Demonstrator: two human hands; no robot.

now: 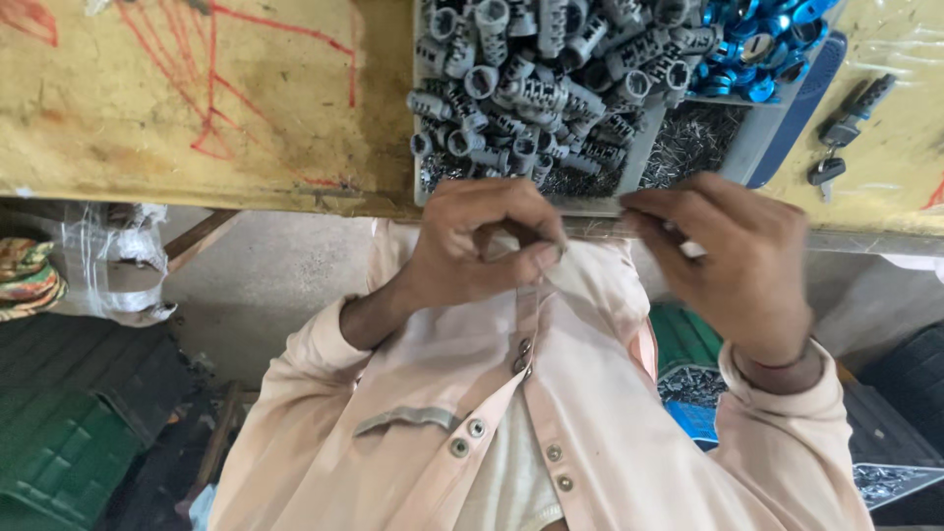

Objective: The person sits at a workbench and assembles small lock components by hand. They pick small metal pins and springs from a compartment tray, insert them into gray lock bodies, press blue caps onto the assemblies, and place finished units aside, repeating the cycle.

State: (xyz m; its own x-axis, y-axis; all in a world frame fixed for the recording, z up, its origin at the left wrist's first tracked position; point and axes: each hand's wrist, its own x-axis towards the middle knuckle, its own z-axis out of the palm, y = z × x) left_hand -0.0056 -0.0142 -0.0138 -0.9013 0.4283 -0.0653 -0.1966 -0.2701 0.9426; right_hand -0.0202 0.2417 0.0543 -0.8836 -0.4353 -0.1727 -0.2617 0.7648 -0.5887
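Observation:
My left hand (482,246) is curled into a loose fist at the table's front edge, closed around a small dark metal part that is mostly hidden by the fingers. My right hand (733,261) is close beside it, thumb and fingertips pinched on something tiny, seemingly a thin pin; the item is too small to make out. Both hands hover just below a grey compartment tray (757,138). The tray holds several grey slotted cylinders (536,84), blue rings (752,44) and a heap of small metal pins (688,143).
The tray rests on a yellow worn tabletop (197,108) with red scribbles. A set of keys (846,123) lies to the tray's right. Below the table are a green crate (59,452), a plastic bag (108,265) and another blue tray of pins (693,393).

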